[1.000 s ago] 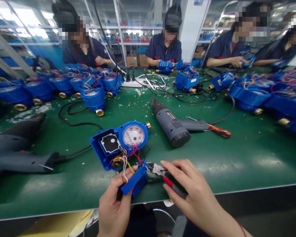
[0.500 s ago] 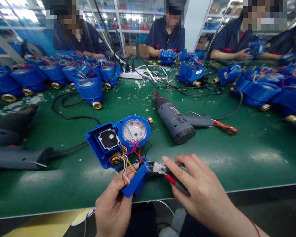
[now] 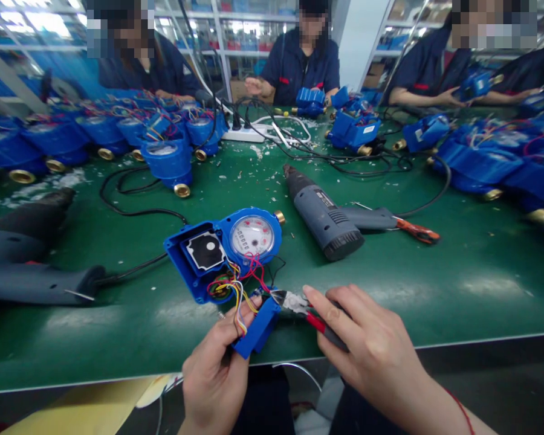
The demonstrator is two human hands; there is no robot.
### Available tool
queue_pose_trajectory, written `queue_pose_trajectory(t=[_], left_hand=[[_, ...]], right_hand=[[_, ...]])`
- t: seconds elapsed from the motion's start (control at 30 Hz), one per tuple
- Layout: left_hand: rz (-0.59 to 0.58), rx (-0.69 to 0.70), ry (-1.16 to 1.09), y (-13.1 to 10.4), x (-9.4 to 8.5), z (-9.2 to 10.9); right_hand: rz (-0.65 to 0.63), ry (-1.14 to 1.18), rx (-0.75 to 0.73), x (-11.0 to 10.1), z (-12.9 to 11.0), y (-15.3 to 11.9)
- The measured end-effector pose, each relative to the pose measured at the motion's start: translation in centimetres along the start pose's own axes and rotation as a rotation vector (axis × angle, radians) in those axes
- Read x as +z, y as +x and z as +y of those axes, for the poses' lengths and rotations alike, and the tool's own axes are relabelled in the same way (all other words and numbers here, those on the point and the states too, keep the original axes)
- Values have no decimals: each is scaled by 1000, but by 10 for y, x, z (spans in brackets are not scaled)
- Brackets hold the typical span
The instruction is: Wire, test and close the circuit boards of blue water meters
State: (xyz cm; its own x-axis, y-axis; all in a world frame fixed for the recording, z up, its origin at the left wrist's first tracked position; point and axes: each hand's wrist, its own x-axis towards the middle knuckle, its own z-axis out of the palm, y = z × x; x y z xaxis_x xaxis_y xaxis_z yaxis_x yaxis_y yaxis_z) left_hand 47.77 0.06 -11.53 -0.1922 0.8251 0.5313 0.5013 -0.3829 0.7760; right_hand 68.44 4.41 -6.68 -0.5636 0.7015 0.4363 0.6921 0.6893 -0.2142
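Note:
Near the table's front edge my left hand (image 3: 220,362) is closed on a small blue plastic box (image 3: 257,329), held tilted. Colored wires (image 3: 240,296) run from the box to a blue meter (image 3: 179,260) with a round dial (image 3: 252,236), lying just behind it. My right hand (image 3: 367,338) is wrapped round red-and-grey cutting pliers (image 3: 317,322). The plier jaws look closed and touch the box's upper end, by the red wires. What lies between the jaws is too small to tell.
A grey heat gun (image 3: 329,220) lies behind my right hand, beside an orange-handled tool (image 3: 419,231). Another heat gun (image 3: 36,266) is at left. Several blue meters, a power strip (image 3: 247,134) and cables lie farther back. People sit opposite.
The plier handles and jaws have come together at the box's end. Across the table, a person has raised one hand off a meter. The whole view has shifted slightly.

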Motion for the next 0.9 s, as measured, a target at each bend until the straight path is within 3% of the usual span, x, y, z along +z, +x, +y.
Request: queue_pose_trajectory(t=[0.17, 0.23, 0.53, 0.67, 0.8, 0.9], left_hand=[[39, -35, -22, 0, 2, 3], [32, -51, -14, 0, 1, 3], [2, -197, -31, -6, -3, -8], [33, -247, -72, -2, -4, -5], [112, -367, -326, 3, -9, -1], [161, -494, -594, 6, -15, -1]], right_hand=[[103, 396, 243, -1, 5, 0], [123, 441, 313, -4, 7, 1], [-39, 193, 112, -3, 4, -1], [-43, 124, 146, 0, 8, -5], [37, 20, 211, -7, 32, -33], [98, -97, 302, -16, 69, -66]])
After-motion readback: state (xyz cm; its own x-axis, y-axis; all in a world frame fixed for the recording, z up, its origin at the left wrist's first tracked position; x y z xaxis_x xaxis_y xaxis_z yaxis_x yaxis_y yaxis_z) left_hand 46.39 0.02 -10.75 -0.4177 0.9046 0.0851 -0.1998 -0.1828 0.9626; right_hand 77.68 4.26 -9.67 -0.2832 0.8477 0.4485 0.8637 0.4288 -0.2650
